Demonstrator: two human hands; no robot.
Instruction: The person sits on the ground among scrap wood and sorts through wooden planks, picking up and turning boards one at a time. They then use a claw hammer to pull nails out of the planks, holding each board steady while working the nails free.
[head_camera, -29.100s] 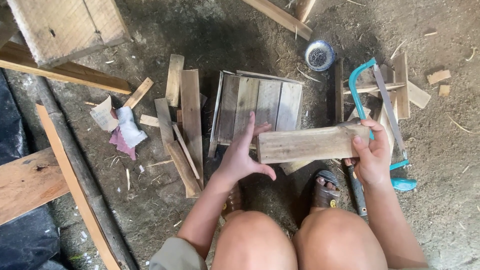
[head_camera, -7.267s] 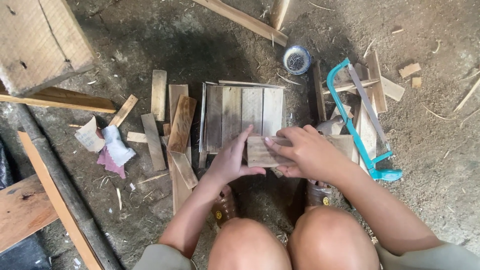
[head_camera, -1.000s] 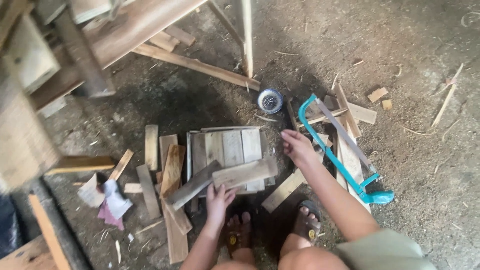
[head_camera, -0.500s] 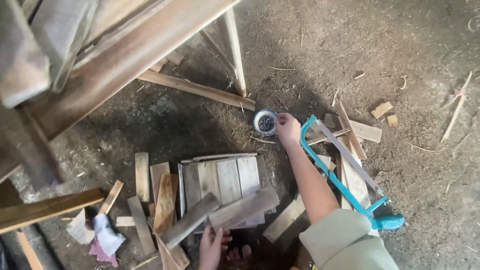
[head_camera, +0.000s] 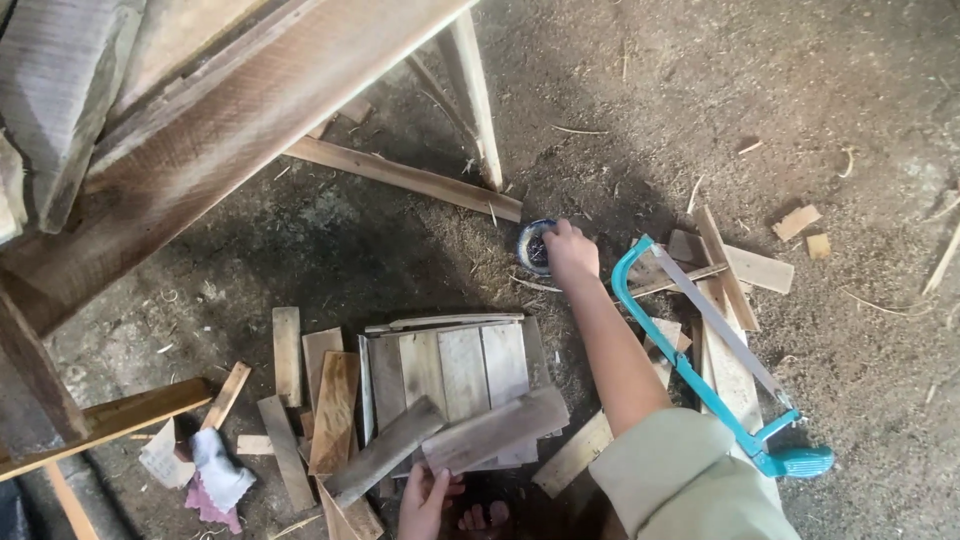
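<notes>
My right hand (head_camera: 570, 251) reaches far forward and rests on a small round metal tin (head_camera: 534, 247) on the dirt floor, fingers curled over its rim. My left hand (head_camera: 427, 497) stays low near the bottom edge, touching the near end of a short wooden slat (head_camera: 495, 429) that lies across a panel of joined slats (head_camera: 455, 369). A second loose slat (head_camera: 385, 451) leans beside it. Whether the right hand grips the tin or something inside it is hidden.
A blue-framed hacksaw (head_camera: 715, 370) lies on wood offcuts right of my arm. Loose slats (head_camera: 303, 391) and a rag (head_camera: 213, 472) lie to the left. Large timber beams (head_camera: 240, 120) and a wooden leg (head_camera: 473, 92) rise at the upper left.
My right hand has stretched forward from the slats to the round tin. The view has tilted up and forward, bringing the big beams into sight. The left hand stays by the slats.
</notes>
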